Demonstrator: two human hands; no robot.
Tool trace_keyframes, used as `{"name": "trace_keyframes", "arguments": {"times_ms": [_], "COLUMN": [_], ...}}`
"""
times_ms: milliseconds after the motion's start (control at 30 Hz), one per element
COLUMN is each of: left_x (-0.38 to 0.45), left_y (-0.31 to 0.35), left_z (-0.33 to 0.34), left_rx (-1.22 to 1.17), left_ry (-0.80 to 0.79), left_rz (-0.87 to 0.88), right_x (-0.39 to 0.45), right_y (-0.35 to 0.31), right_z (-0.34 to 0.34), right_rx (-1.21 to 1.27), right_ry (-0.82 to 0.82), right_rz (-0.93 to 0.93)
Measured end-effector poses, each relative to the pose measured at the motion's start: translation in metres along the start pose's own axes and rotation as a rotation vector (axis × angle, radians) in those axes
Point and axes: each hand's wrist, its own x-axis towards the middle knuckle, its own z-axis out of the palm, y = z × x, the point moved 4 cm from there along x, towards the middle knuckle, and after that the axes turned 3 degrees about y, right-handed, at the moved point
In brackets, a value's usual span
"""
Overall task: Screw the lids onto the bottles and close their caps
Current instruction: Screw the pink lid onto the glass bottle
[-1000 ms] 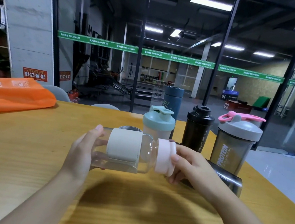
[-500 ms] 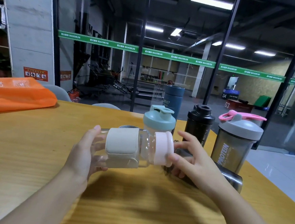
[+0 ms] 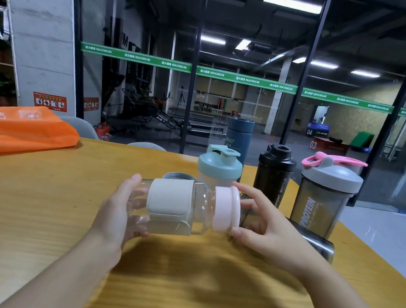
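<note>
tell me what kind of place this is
Probably a gym or fitness studio: exercise machines stand behind the glass wall, numbered jump boxes sit on the floor, and protein shaker bottles line the table.

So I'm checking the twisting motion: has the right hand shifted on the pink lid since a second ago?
Yes. The right hand has opened around the pink lid, fingers now reaching up toward the teal-lidded bottle.

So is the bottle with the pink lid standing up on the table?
No, the clear bottle lies sideways in the air, held between the left hand and right hand.
</note>
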Motion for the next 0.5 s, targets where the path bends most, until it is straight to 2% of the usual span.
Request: {"name": "trace_keyframes", "arguments": {"times_ms": [67, 167, 500], "left_x": [-0.0002, -0.0018, -0.0033], "left_y": [-0.0001, 0.0003, 0.0021], "left_z": [-0.0001, 0.0020, 0.0021], "left_rx": [0.010, 0.031, -0.011], "left_ry": [-0.013, -0.040, -0.024], "left_rz": [0.005, 0.028, 0.013], "right_x": [-0.0002, 0.0003, 0.0005], "right_y": [-0.0017, -0.0017, 0.0019], "right_z": [0.0007, -0.0008, 0.0013], "right_rx": [0.027, -0.072, -0.089], "right_ry": [0.015, 0.045, 0.078], "right_rz": [0.061, 0.122, 0.139]}}
